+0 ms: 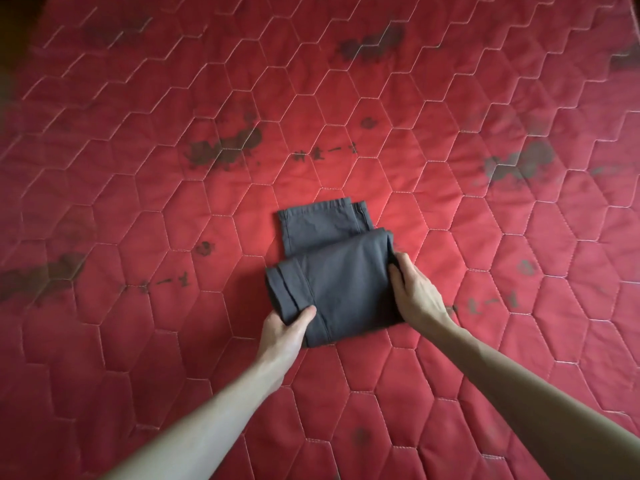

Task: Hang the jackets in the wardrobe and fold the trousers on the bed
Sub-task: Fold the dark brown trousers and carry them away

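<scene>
Now your hands grip the folded trousers (341, 278) on the bed (138, 202).
Your left hand (285, 329) pinches the near-left corner; your right hand (415, 292) clasps the right edge.

Your 1 head camera looks forward and steeply down, close over the red quilted mattress (450, 168).

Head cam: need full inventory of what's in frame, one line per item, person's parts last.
trousers: 1, dark grey, folded into a thick bundle at the middle of the bed, the hem ends sticking out from under it on the far side
bed: 1, red quilted cover with pale hexagon stitching and dark printed blotches, fills the whole view
left hand: 1, bare, grips the bundle's near left corner, thumb on top
right hand: 1, bare, holds the bundle's right edge, fingers curled at the fold
</scene>
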